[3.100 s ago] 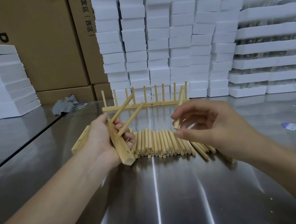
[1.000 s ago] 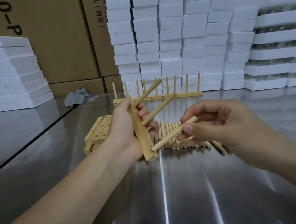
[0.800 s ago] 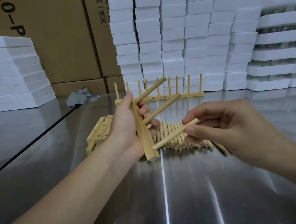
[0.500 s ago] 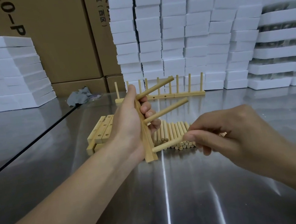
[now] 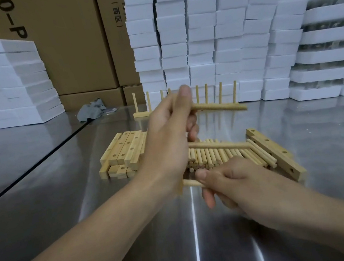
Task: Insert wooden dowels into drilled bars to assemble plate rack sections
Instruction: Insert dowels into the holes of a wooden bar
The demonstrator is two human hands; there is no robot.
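Note:
My left hand (image 5: 165,140) grips a drilled wooden bar, almost wholly hidden behind the hand; only its lower end (image 5: 181,189) shows. Two dowels stick out of it to the right, an upper dowel (image 5: 218,106) and a middle dowel (image 5: 217,146). My right hand (image 5: 228,180) pinches a third dowel (image 5: 190,182) whose left end sits at the bar's lower end. Loose dowels (image 5: 214,157) lie in a row on the steel table (image 5: 136,233) behind my hands.
A stack of drilled bars (image 5: 123,152) lies to the left, and another drilled bar (image 5: 276,151) lies to the right of the dowels. A finished rack section (image 5: 205,95) stands farther back. A grey rag (image 5: 92,111), white foam blocks (image 5: 209,37) and cardboard boxes (image 5: 72,45) line the back.
My left hand turned the bar so its two dowels point level to the right. My right hand brought the third dowel down to the bar's lower end.

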